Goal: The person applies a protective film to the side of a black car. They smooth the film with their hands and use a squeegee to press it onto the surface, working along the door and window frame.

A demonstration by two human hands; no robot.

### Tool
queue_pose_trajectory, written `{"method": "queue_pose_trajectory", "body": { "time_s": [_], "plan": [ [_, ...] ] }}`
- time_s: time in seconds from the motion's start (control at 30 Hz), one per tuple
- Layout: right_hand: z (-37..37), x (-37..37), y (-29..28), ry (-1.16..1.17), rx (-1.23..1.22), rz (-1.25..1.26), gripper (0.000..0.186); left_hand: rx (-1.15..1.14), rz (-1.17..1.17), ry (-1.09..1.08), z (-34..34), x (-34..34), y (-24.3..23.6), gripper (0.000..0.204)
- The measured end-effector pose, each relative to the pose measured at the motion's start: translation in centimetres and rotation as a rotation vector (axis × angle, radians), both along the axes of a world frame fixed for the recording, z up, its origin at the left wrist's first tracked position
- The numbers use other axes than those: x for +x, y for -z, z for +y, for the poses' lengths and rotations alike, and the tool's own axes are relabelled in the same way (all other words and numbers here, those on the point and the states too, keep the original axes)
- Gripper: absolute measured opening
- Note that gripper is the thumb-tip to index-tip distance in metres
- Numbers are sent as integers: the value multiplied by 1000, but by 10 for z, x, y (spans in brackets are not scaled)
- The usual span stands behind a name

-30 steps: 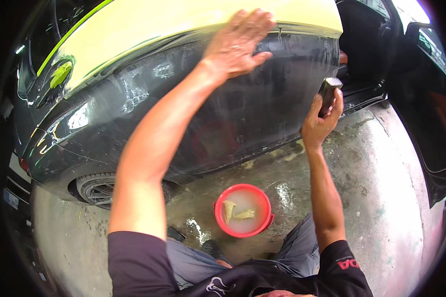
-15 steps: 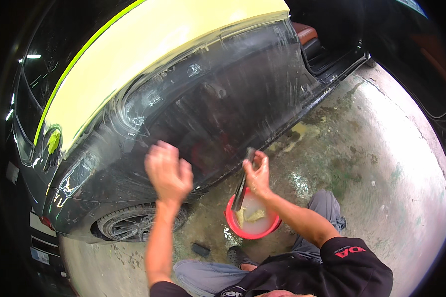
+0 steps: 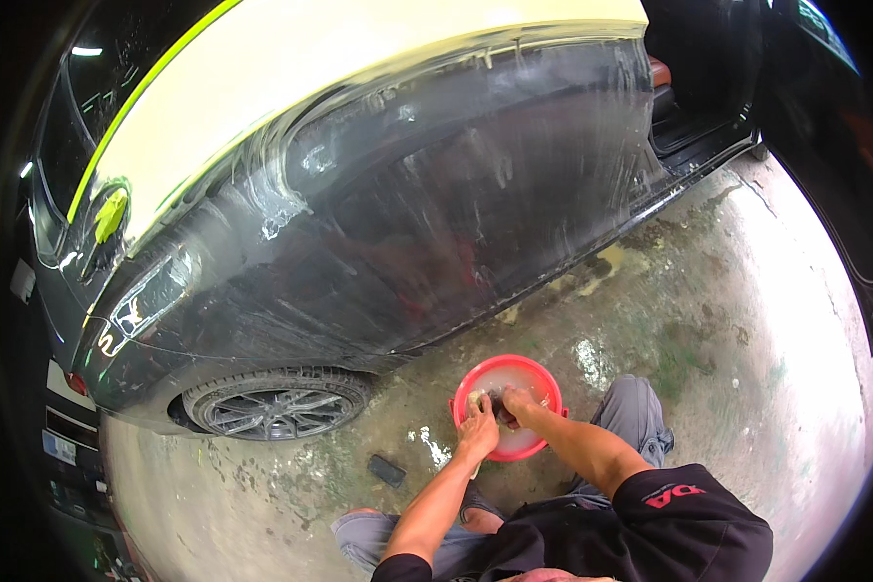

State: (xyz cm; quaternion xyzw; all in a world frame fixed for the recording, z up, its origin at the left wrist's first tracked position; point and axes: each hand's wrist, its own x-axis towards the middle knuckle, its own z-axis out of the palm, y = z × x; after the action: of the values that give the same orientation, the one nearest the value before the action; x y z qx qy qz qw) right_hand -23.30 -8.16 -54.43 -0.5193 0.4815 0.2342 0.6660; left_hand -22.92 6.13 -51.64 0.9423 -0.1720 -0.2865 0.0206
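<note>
Both my hands are inside the rim of a red bucket point(image 3: 507, 360) of cloudy water on the floor. My left hand point(image 3: 477, 433) is closed around a pale yellow piece point(image 3: 474, 399), which could be sponge or cloth. Beside it, the bent fingers of my right hand point(image 3: 521, 405) grip a dark piece point(image 3: 498, 399), its far end hidden by the hands and water. The two hands nearly meet over the water. Beyond the bucket stands the dark, whitish-streaked side panel point(image 3: 427, 213) of a car.
A pale yellow panel area point(image 3: 359, 48) spans the car's upper side. The rear wheel point(image 3: 276, 415) is left of the bucket. A dark block point(image 3: 386, 470) lies on the wet concrete floor point(image 3: 689, 320). At right, the car door point(image 3: 824, 165) hangs open.
My right hand has lowered the long dark piece into the bucket. My left hand has come down from in front of the car panel and taken hold of the yellow piece.
</note>
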Motion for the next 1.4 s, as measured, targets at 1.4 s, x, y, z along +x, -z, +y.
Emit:
{"method": "queue_pose_trajectory", "body": {
  "time_s": [1.4],
  "plan": [
    [23, 306, -531, 1050, -991, -601, 79, -842, 896, -882, 204, -1, -393, 97]
  ]
}}
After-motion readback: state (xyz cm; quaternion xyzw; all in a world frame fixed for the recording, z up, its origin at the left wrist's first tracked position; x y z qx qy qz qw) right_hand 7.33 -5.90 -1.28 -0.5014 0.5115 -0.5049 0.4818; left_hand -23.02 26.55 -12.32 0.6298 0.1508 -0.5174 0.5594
